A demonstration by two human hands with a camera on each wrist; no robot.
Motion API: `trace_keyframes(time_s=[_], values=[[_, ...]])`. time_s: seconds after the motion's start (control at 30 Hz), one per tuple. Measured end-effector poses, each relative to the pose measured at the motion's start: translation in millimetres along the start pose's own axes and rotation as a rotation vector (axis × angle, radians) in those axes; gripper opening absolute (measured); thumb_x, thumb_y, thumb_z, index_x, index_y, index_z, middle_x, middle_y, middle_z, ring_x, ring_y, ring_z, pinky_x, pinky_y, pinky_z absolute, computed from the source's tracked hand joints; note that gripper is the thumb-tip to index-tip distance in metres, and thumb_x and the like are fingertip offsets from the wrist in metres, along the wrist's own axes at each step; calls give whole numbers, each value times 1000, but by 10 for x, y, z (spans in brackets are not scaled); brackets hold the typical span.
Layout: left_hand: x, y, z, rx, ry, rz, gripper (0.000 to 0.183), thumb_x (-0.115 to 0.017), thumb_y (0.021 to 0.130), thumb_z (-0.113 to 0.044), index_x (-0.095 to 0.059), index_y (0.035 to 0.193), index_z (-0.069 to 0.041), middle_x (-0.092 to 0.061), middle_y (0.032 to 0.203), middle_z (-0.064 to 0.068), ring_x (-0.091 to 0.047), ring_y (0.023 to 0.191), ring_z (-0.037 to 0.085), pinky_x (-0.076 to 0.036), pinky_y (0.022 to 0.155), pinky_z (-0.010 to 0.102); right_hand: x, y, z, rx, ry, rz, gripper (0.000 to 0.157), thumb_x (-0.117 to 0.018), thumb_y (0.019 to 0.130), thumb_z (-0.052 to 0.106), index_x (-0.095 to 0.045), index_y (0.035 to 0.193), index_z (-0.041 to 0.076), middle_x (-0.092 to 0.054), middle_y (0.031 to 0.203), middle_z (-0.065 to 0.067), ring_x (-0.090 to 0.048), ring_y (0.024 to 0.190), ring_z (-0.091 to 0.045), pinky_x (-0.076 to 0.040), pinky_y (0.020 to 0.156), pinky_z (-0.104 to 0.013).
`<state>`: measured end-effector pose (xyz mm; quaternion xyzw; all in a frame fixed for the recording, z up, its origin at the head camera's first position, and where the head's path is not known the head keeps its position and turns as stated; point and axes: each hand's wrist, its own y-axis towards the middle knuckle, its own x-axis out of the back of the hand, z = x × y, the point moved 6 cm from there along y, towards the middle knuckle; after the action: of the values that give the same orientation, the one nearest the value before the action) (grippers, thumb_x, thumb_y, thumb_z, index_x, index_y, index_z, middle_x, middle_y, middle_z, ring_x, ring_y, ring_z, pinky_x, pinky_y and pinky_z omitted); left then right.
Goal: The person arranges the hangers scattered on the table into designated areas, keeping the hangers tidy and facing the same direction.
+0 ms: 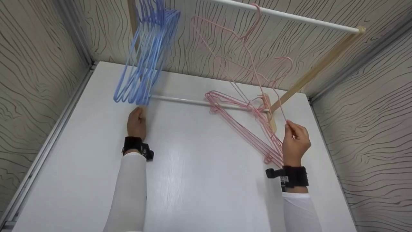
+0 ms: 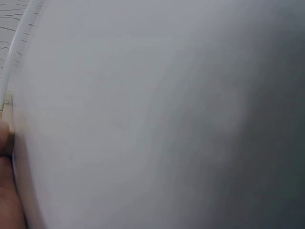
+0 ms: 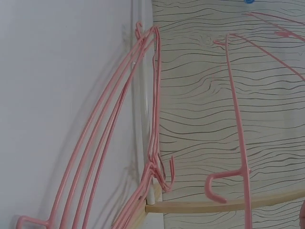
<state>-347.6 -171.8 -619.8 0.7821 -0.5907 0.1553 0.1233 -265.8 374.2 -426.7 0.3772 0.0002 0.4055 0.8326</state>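
Note:
My right hand (image 1: 296,138) pinches a pink hanger (image 1: 280,100) near its lower corner, its hook up in the air below the top rod. In the right wrist view this hanger (image 3: 236,105) runs down the right side, with only a sliver of hand at the edge. Another pink hanger (image 1: 222,29) hangs from the white top rod (image 1: 309,18). Several pink hangers (image 1: 241,129) lean in a bunch against the lower bar. My left hand (image 1: 136,124), fingers curled, grips the wooden foot of the rack (image 2: 8,112), mostly hidden, below the blue hangers (image 1: 145,61).
Blue hangers crowd the rod's left end. A slanted wooden post (image 1: 322,66) holds up the right end, and a white lower bar (image 1: 186,101) crosses near the white tabletop (image 1: 199,180). Wood-patterned panels (image 1: 370,96) close in the sides and back.

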Motion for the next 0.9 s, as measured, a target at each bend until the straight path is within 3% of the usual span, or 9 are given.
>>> trace_keyframes(time_s=[0.27, 0.57, 0.9], values=[[0, -24, -25, -1, -2, -2, 46, -43, 106, -2, -39, 151, 7, -33, 159, 24, -25, 150, 37, -21, 124, 43, -80, 108, 134, 28, -8, -44, 16, -66, 93, -8, -74, 107, -9, -64, 97, -22, -57, 87, -5, -48, 78, -12], [0, -29, -39, -5, -17, 3, 45, -42, 106, -1, -39, 150, 8, -33, 158, 25, -26, 149, 38, -21, 123, 44, -138, 205, 346, 78, 119, -30, 18, -65, 93, -9, -73, 109, -10, -62, 99, 2, -62, 96, -15, -54, 89, -18], [-5, -16, -35, -2, 2, 10, 46, -41, 107, -2, -38, 151, 8, -32, 159, 25, -25, 150, 37, -21, 124, 43, -183, 312, 596, 138, 138, -58, 21, -63, 93, -13, -75, 108, -6, -64, 101, 3, -64, 98, -11, -55, 90, -21]])
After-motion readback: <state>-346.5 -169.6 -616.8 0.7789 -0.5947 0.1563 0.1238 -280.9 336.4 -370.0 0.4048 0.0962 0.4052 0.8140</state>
